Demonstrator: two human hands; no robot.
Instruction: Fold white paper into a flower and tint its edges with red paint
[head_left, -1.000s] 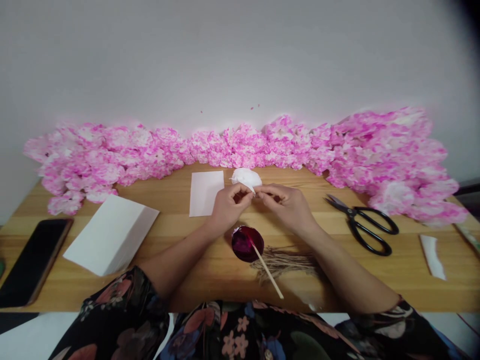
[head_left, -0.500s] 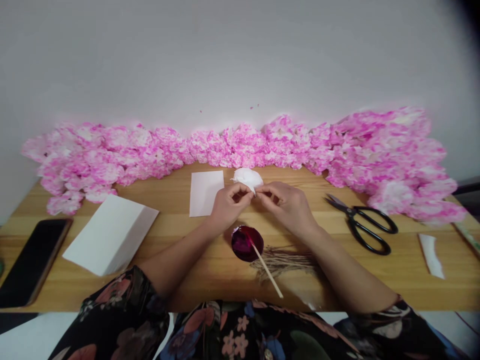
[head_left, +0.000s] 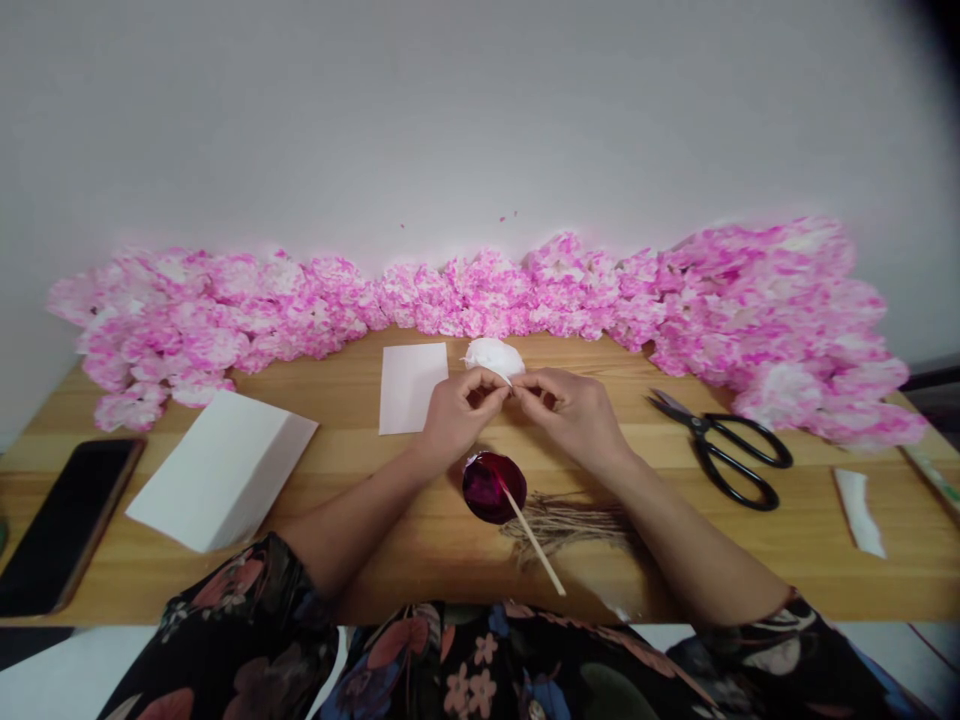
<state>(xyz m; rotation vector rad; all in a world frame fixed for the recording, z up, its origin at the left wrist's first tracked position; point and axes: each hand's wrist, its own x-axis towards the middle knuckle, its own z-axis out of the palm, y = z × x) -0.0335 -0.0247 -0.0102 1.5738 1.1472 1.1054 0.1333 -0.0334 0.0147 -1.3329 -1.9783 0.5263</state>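
A white paper flower [head_left: 493, 355] is held above the wooden table [head_left: 390, 520] by both hands. My left hand [head_left: 455, 418] pinches its left side with closed fingers. My right hand [head_left: 576, 415] pinches its right side, fingertips meeting the left hand's. Just in front of the hands stands a small cup of dark red dye [head_left: 492, 487] with a wooden stick [head_left: 534, 540] leaning out of it. A bundle of brown twine [head_left: 574, 522] lies beside the cup under my right forearm.
A long bank of pink-and-white paper flowers [head_left: 480, 300] lines the wall. Black scissors [head_left: 724, 456] lie at right, a paper scrap [head_left: 857, 511] farther right. A white sheet [head_left: 411, 386], a paper stack [head_left: 222, 468] and a phone [head_left: 64, 523] lie at left.
Both hands stay pinched on the white flower with only tiny finger shifts. Nothing else on the table has moved.
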